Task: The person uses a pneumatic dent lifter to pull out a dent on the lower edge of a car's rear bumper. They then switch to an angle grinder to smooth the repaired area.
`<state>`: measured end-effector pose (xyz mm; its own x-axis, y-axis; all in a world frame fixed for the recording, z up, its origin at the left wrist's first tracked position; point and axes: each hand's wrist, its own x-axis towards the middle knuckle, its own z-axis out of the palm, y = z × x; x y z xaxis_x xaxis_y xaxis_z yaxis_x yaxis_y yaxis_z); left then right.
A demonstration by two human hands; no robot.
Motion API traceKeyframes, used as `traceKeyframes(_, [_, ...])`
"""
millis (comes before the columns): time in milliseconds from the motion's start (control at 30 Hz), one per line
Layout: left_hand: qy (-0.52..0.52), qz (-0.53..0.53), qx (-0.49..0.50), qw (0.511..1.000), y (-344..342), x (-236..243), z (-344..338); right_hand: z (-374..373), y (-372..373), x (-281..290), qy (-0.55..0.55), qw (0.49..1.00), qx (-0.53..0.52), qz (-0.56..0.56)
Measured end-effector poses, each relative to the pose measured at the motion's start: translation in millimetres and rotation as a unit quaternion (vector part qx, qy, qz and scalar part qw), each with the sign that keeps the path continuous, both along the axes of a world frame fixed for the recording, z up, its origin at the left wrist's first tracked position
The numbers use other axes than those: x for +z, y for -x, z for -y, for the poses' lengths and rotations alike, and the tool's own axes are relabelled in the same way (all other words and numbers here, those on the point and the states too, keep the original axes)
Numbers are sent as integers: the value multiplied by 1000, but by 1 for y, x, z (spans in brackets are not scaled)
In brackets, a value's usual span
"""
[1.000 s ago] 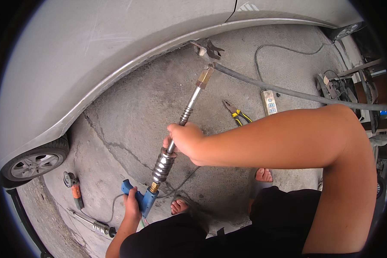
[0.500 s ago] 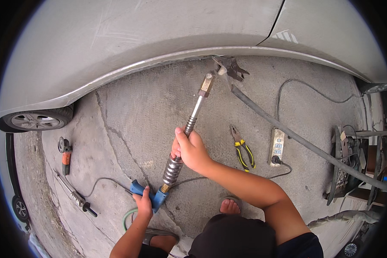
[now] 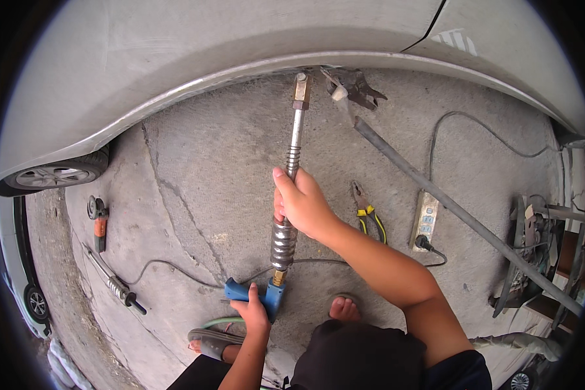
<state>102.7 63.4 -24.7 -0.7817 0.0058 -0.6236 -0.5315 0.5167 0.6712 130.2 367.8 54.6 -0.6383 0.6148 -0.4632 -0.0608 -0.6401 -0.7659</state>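
Note:
A slide-hammer dent puller (image 3: 283, 246) stretches across the middle, its metal rod pointing away toward the lower edge of a silver car (image 3: 253, 26). My left hand (image 3: 253, 313) is closed round the blue pistol handle (image 3: 275, 299) at its near end. Higher up, my right hand (image 3: 301, 205) wraps the shaft, just above the ribbed metal weight and below a spring. At the far end, the squared brass-coloured tip (image 3: 301, 91) lies close to the car's sill; I cannot tell whether it touches. A locking clamp (image 3: 364, 91) is at the sill, right of the tip.
A thick grey cable (image 3: 435, 188) runs from near the clamp to the right. Yellow-black pliers (image 3: 364, 205) and a power strip (image 3: 426, 218) lie right of my arm. On the left are an angle grinder (image 3: 99, 227) and another slide hammer (image 3: 118, 286). A metal rack (image 3: 533, 253) stands far right.
The dent puller has swung more upright, its handle shifting right and its tip moving left and closer to the sill. Both hands moved with it. My head view has also shifted slightly.

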Motion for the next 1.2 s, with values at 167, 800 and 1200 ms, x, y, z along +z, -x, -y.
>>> traceKeyframes(167, [14,59,40,997,3,23,-20,-4,-1,-1,-3,1000,6,-5])
traceKeyframes(800, [-73,229,51,969,-21,25,2,-182,-100,42,-598,658,56,454])
traceKeyframes(1200, [-55,261,49,963,-13,28,7,-179,-100,30,-637,509,67,576])
